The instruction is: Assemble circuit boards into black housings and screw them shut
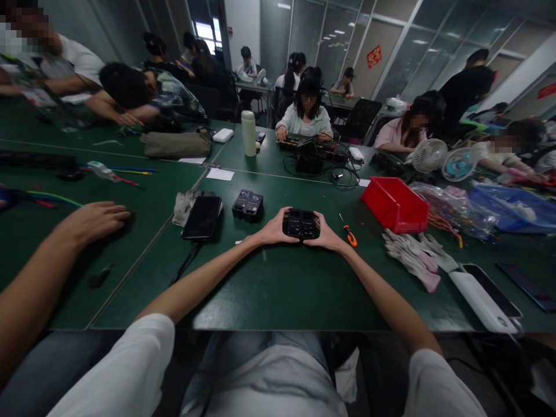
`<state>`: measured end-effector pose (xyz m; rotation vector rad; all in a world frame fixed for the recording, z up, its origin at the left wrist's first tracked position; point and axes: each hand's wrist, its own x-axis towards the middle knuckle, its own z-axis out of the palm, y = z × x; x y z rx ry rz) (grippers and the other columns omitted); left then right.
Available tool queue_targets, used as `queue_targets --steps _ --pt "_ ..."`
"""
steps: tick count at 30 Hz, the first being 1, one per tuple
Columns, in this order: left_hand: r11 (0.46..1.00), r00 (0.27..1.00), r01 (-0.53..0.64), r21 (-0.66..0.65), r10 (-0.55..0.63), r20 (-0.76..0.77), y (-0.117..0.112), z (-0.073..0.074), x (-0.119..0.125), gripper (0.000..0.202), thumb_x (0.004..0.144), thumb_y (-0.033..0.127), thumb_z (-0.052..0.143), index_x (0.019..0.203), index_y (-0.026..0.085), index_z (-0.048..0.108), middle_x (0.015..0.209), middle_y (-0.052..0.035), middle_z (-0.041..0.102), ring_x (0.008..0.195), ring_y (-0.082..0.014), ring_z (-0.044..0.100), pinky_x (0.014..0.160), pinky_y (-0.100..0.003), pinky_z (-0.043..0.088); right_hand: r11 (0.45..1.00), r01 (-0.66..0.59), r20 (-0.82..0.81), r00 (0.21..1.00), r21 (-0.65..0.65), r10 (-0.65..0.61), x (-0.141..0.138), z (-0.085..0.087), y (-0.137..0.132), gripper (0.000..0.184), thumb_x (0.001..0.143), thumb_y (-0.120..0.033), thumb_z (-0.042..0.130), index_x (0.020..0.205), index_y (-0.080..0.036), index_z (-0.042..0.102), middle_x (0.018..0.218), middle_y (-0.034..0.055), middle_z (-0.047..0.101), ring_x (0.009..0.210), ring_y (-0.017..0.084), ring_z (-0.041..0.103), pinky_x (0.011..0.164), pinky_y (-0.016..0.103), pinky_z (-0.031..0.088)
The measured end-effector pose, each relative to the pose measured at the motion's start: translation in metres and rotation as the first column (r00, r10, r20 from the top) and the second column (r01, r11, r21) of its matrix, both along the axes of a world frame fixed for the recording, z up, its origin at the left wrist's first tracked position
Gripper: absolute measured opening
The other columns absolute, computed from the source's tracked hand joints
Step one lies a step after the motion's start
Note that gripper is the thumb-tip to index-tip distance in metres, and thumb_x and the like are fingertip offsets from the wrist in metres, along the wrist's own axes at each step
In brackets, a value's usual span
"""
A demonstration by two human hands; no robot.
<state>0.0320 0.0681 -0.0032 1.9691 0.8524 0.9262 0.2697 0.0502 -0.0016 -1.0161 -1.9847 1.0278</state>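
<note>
Both of my hands grip a small black plastic module with slots in its face (301, 225), just over the green tabletop (260, 289). My left hand (278, 227) closes on its left side, and my right hand (325, 233) on its right side. What exactly the module is I cannot make out. Left of my left hand sits a similar dark block (248, 205). A screwdriver with an orange and black handle (350, 236) lies just right of my right hand, its shaft pointing away from me.
A phone (202, 217) rests near grey gloves at left. On the right are a red bin (396, 205), work gloves (412, 255), a white power bank (482, 301) and a blue basket (515, 205). A neighbour's hand (93, 223) lies at left. Farther back stands a green bottle (249, 134).
</note>
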Motion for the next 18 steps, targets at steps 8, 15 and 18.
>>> queue_targets --steps 8,15,18 --pt "0.998 0.993 0.055 0.010 -0.056 0.100 -0.010 0.014 0.025 0.107 0.054 0.044 0.082 0.139 0.016 0.025 0.139 -0.0183 0.040 0.130 -0.0341 0.040 0.109 -0.052 0.032 0.998 0.062 0.058 0.996 -0.003 -0.062 0.026 0.031 -0.008 0.101 0.059 -0.040 0.082 0.139 -0.023 0.023 0.140 0.0151 0.034 0.133 0.032 0.036 0.110 0.055 0.031" --pt "0.971 0.997 0.043 0.236 -0.028 -0.065 0.027 0.062 -0.015 0.115 0.053 0.041 0.082 0.146 0.024 0.016 0.142 -0.0139 0.036 0.129 -0.0347 0.039 0.109 -0.054 0.029 0.976 0.086 0.028 0.995 0.199 -0.093 -0.011 0.060 0.023 0.121 0.058 -0.048 0.081 0.148 -0.028 0.001 0.144 0.0120 0.026 0.138 0.034 0.024 0.112 0.054 0.024" --pt "0.956 0.964 0.096 0.278 -0.020 -0.263 0.051 0.066 -0.043 0.103 0.052 0.044 0.081 0.140 0.021 0.033 0.137 -0.0123 0.043 0.127 -0.0347 0.041 0.110 -0.051 0.029 0.961 0.036 0.146 0.986 0.274 -0.078 -0.039 0.057 0.044 0.112 0.057 -0.046 0.080 0.147 -0.023 0.017 0.139 0.0118 0.029 0.134 0.033 0.031 0.114 0.050 0.023"
